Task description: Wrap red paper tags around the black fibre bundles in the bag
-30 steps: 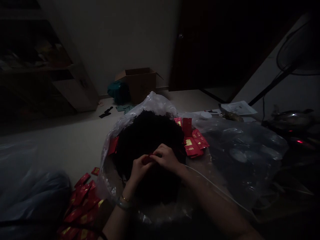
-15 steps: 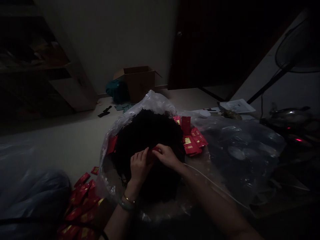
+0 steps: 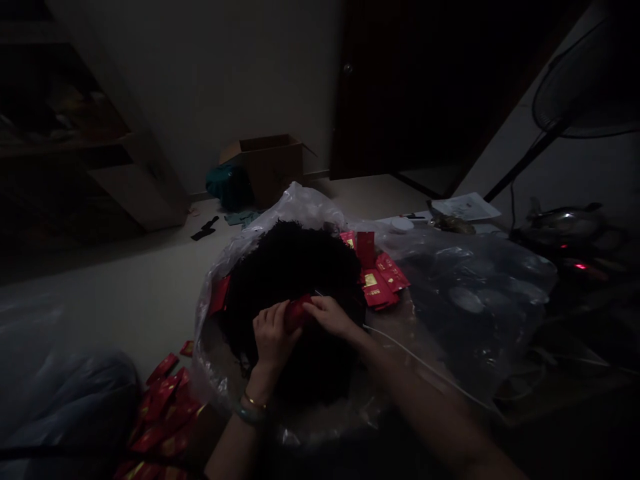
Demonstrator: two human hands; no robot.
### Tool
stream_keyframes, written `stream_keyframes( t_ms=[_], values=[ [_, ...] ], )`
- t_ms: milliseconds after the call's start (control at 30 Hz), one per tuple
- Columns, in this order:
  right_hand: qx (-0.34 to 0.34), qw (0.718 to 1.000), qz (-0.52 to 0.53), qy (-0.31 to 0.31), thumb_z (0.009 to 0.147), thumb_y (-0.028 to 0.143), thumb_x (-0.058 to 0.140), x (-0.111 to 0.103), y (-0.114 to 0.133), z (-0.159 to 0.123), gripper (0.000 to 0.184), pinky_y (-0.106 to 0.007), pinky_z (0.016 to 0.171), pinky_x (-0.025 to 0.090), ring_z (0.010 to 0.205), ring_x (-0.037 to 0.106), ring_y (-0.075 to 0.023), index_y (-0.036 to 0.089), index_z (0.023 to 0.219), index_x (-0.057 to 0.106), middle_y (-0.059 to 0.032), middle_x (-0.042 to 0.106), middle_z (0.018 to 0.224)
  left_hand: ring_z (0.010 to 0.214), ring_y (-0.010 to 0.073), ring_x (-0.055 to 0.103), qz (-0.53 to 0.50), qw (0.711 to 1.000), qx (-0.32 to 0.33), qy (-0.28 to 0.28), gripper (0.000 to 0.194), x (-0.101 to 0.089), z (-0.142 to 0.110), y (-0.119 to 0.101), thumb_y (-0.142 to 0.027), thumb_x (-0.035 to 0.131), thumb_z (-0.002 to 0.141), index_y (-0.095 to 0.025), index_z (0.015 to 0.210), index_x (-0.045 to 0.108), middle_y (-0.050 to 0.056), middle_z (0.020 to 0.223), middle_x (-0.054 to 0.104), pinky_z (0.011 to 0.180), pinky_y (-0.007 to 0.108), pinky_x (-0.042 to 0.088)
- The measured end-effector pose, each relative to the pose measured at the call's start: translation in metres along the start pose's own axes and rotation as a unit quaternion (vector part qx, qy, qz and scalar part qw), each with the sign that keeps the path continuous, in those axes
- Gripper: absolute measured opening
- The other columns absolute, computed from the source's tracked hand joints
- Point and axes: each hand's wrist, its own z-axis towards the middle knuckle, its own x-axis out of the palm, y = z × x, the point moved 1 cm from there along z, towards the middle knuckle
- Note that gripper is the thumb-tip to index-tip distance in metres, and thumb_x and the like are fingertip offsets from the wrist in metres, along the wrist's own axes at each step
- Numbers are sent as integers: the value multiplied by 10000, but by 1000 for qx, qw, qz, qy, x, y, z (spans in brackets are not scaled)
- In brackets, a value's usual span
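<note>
A small red packet (image 3: 297, 315) is held over a heap of black, frizzy, shredded-looking material (image 3: 295, 257). My left hand (image 3: 273, 333) has its fingers closed round the packet's left side. From the right, my right hand (image 3: 331, 315) pinches at its upper right edge. Just above those fingers a thin, pale sliver (image 3: 319, 293) shows, too small to name. The heap lies in a wide round container lined with a clear plastic bag (image 3: 207, 333). More red packets with gold marks (image 3: 383, 283) rest at the heap's right edge, and another red packet (image 3: 219, 297) at its left.
A pile of red packets (image 3: 163, 407) lies at lower left. Clear plastic sheeting (image 3: 475, 287) spreads to the right, with a white cord (image 3: 425, 367) running before it. Beyond stand an open cardboard box (image 3: 275, 170), a dark door (image 3: 400, 93) and a fan (image 3: 585, 87). The room is dim.
The red packet has tipped so that more of its face shows between my hands. A thin pale sliver now shows above my right fingers. The whole view has shifted slightly.
</note>
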Motion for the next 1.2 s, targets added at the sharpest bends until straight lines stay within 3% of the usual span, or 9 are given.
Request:
stream_keyframes(
  t_ms=[133, 333, 567, 700, 833, 1067, 1200],
  values=[
    [36, 991, 82, 95, 659, 404, 693, -8, 5, -4, 319, -277, 700, 442, 686, 573, -143, 133, 825, 673, 5, 656, 736, 844, 238, 568, -53, 998, 40, -20, 354, 1, -1, 2, -315, 643, 777, -195, 1106, 588, 106, 985, 651, 773, 372, 428],
    [27, 983, 85, 159, 716, 434, 648, -4, 1, -7, 311, -286, 756, 437, 716, 570, -133, 140, 813, 680, 13, 654, 752, 882, 236, 575, -92, 994, 60, 12, 340, 7, -3, 0, -295, 618, 802, -185, 1116, 549, 110, 1032, 653, 785, 381, 448],
    [13, 990, -45, 131, 846, 295, 494, -2, 1, 2, 248, -253, 687, 434, 650, 539, -116, 150, 692, 622, 23, 623, 669, 964, 290, 550, -19, 999, 28, 14, 274, 4, -1, -5, -269, 638, 760, -178, 1015, 600, 100, 1008, 683, 832, 418, 383],
    [10, 988, -25, 155, 864, 316, 465, -3, 6, 6, 269, -256, 701, 441, 672, 543, -116, 160, 721, 632, 31, 627, 688, 896, 269, 555, -38, 999, 19, 33, 338, 2, 1, -3, -229, 627, 744, -168, 1074, 589, 94, 980, 681, 802, 399, 416],
    [15, 984, -18, 175, 850, 376, 496, -1, 8, 4, 308, -261, 695, 452, 670, 546, -123, 161, 683, 639, 32, 627, 669, 891, 245, 558, -76, 997, 29, 14, 280, 6, 0, 2, -178, 573, 776, -174, 1056, 594, 78, 999, 676, 821, 394, 459],
    [-24, 986, -21, 162, 820, 381, 552, -12, 23, 1, 234, -298, 845, 452, 857, 602, -154, 189, 852, 682, 7, 686, 876, 912, 250, 568, -107, 994, -9, 28, 324, 10, -2, 8, -156, 612, 745, -176, 1067, 583, 91, 1018, 665, 811, 404, 482],
    [17, 1000, -17, 13, 887, 385, 409, -29, 15, -3, 338, -325, 762, 499, 823, 627, -172, 163, 929, 659, -53, 675, 896, 903, 245, 579, -138, 988, -66, 4, 348, 6, 1, 15, -208, 665, 715, -171, 1050, 579, 88, 1002, 654, 787, 392, 489]
  ],
)
